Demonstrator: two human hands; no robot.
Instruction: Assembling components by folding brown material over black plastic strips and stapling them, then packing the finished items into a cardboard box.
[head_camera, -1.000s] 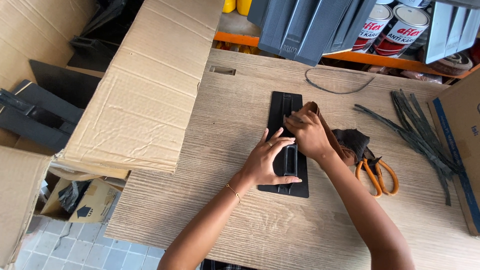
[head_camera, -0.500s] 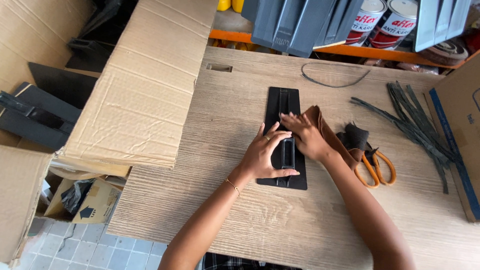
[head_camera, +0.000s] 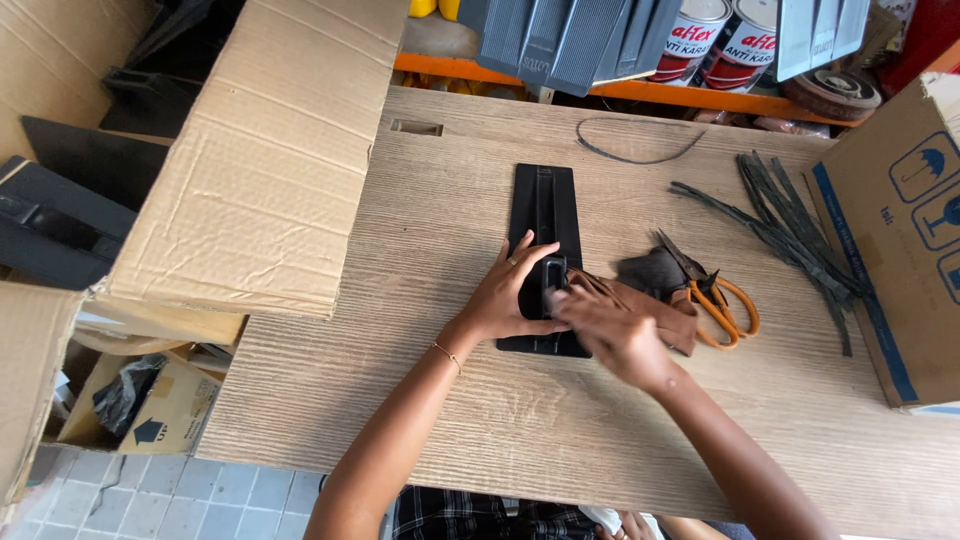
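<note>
Left hand (head_camera: 505, 295) presses flat, fingers spread, on the black plastic panel (head_camera: 546, 215); right hand (head_camera: 610, 330), blurred, grip unclear, touches its near end on the desk (head_camera: 400, 400); orange scissors (head_camera: 715, 295) just right.

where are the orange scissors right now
In the head view the orange-handled scissors lie on the wooden table, right of the black plastic panel, between the brown strap and the dark strips.

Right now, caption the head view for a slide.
Both hands, left and right, press a black plastic panel on a wooden table.

right hand (head_camera: 610, 335) blurred; both hands hide the black plate's (head_camera: 546, 215) lower half.
</note>
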